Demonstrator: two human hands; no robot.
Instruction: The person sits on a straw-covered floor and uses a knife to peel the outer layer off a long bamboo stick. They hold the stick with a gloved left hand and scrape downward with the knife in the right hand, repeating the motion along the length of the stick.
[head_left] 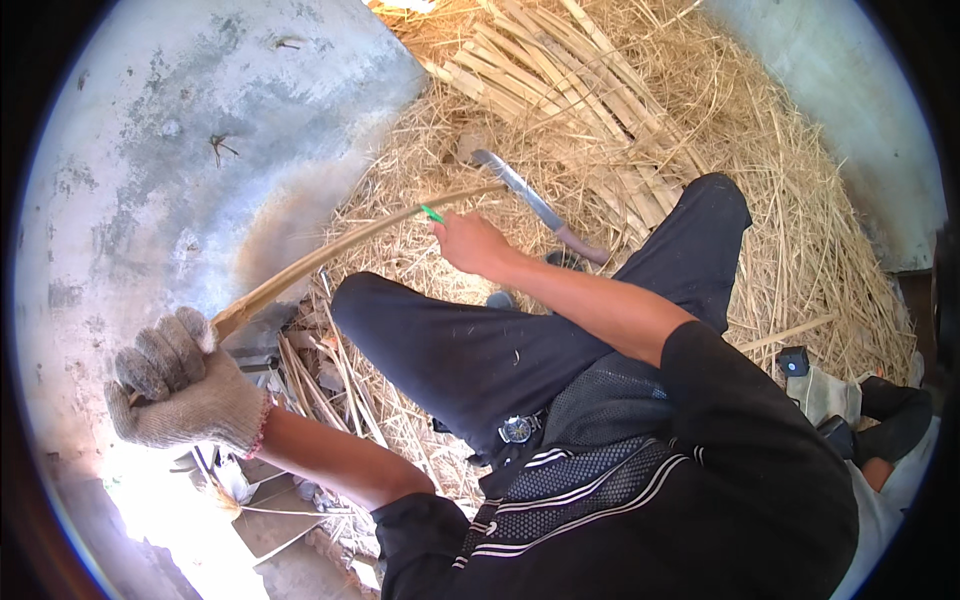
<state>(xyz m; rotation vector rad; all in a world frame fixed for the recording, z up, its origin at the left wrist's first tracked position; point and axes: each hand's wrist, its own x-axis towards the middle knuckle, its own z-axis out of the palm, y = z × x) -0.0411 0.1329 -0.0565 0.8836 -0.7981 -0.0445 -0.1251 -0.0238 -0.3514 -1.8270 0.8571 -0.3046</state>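
My left hand [185,385], in a knitted grey glove, is closed around the thick end of a long bamboo strip [300,268]. The strip slants up to the right, bowing slightly, and its thin end reaches past my other hand. Bare and closed, my right hand [468,243] is at the strip's far part. A small green thing [431,214] pokes out of its fingers against the strip; the rest of it is hidden in the grip, so its kind cannot be told. Just beyond lies a long knife [530,192] with a wooden handle, on the straw.
Split bamboo strips [570,75] are piled on straw-like shavings [800,210] ahead. A stained wall [180,130] stands at the left, another pale surface [850,110] at the right. Scraps [310,370] lie by my left knee. Part of another person [890,430] shows at the right edge.
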